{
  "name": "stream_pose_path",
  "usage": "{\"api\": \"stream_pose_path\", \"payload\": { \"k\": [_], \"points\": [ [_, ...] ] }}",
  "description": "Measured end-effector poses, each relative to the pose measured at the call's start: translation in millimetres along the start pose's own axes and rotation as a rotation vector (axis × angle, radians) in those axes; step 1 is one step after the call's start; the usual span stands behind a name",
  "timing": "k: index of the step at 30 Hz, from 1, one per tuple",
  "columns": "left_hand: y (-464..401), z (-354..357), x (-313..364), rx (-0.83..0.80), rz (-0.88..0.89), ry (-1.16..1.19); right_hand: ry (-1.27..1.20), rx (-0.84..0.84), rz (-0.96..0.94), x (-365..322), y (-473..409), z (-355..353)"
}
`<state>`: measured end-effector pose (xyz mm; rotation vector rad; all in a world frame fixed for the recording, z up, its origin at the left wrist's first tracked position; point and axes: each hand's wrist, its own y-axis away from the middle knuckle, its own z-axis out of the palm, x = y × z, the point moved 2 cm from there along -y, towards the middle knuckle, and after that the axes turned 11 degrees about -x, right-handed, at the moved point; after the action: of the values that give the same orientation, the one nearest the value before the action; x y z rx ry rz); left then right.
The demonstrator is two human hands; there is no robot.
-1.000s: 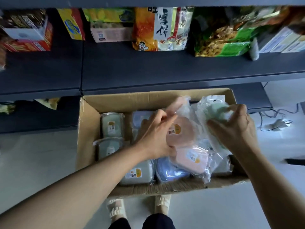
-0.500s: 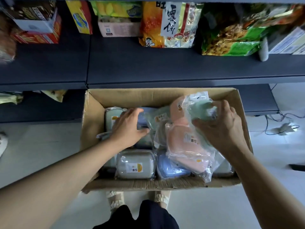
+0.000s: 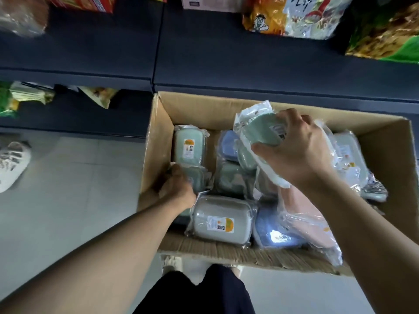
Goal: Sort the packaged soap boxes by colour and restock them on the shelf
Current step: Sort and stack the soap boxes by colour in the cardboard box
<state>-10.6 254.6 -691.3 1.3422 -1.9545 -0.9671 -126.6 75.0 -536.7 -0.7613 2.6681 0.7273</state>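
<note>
An open cardboard box [image 3: 158, 141] on the floor holds several plastic-wrapped soap boxes in green, blue, grey and pink. My right hand [image 3: 297, 152] grips a green soap box [image 3: 260, 130] in its crinkled bag, raised above the others. Down at the box's left wall, my left hand [image 3: 179, 186] curls around another green soap box [image 3: 197, 177]. A green one [image 3: 189, 147] stands at the back left, a grey one [image 3: 221, 219] lies at the front, blue ones [image 3: 229, 143] and pink ones [image 3: 303, 214] lie among them.
A dark shelf [image 3: 226, 55] runs just behind the box, with snack bags [image 3: 292, 17] at its back and bare surface in front. A lower shelf [image 3: 74, 114] at left holds packets. A white shoe [image 3: 11, 164] lies on the tiled floor at left.
My left hand moved down to the front left of the box and closed around a green soap box. My right hand still holds its green package; the view shifted left.
</note>
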Motion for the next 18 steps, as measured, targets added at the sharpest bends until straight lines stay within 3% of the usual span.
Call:
{"api": "stream_pose_path", "payload": {
  "k": [3,8,18],
  "points": [
    [12,-15,4,0.008,0.002,-0.027,0.025,-0.012,0.007,-3,-4,1],
    [33,-63,17,0.082,0.161,-0.082,0.026,-0.018,0.013,-6,-10,2],
    [-38,-72,51,0.323,0.192,-0.049,0.048,-0.012,-0.039,-17,-25,20]
  ]
}}
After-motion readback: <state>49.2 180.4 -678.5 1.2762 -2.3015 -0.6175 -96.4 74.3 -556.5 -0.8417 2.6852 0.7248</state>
